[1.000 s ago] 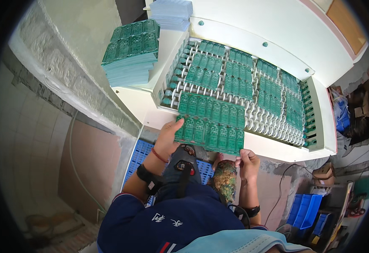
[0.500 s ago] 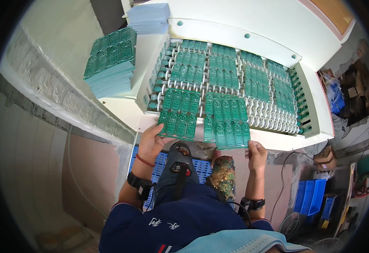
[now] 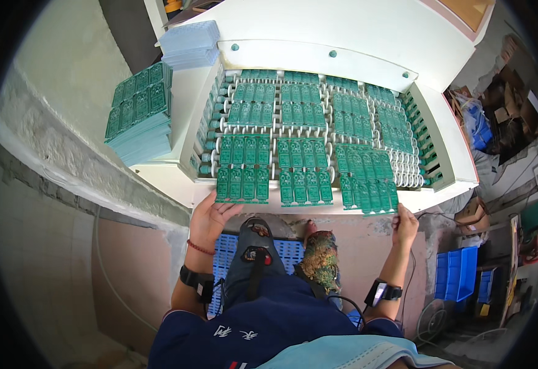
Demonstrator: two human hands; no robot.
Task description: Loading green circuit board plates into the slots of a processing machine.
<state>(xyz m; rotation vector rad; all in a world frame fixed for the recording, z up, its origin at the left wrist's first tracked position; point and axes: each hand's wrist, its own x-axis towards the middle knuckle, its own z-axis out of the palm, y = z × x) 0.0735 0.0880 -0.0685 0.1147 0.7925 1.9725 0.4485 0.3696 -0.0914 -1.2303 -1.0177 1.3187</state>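
Item: left hand (image 3: 210, 216), 1, at the near-left corner of the left green panel (image 3: 243, 169); thumb by the corner, fingers stretched at the near edge, perhaps to bear it from below. Whether they pinched, I could not tell.

Item: right hand (image 3: 406, 224), 1, thumb and fingertips closed on the near-right corner of the right green panels (image 3: 367, 178), presumably to spare the patterned faces. These lay layered and slightly askew, apparently more than 1 sheet.

Item: middle green panel (image 3: 305, 172), 1, touched by neither of my hands; far part over the white rollers (image 3: 407, 167), near edge out over the front rim (image 3: 438, 195), the overhang likely leaving an edge for my fingers.

Item: stack of green panels (image 3: 138, 101), 1, on the ledge at left, seemingly for easy reach; behind it, 1 pale blue stack (image 3: 189, 40).
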